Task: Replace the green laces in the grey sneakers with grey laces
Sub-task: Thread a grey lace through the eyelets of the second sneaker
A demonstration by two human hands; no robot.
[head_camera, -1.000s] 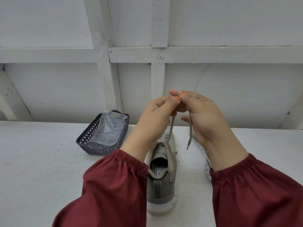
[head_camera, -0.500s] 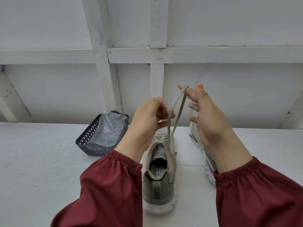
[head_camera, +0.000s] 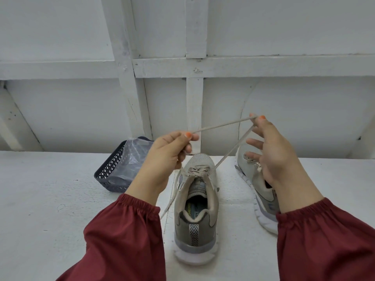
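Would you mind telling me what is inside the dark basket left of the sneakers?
The basket holds a crumpled clear plastic bag, which covers most of its inside. Whatever lies in or under the bag is hidden.

My left hand point(head_camera: 168, 157) pinches the grey lace point(head_camera: 221, 125) between thumb and forefinger. From there the lace runs taut up to my right hand point(head_camera: 272, 153), turns between its raised forefinger and thumb, and slants down to the top eyelets of the sneaker point(head_camera: 194, 220) standing between my wrists, heel toward me. A loose lace end hangs below my left wrist. The second sneaker point(head_camera: 246, 165) lies under my right palm. A basket point(head_camera: 109, 171) holding a plastic bag point(head_camera: 136, 157) sits left of my left hand.
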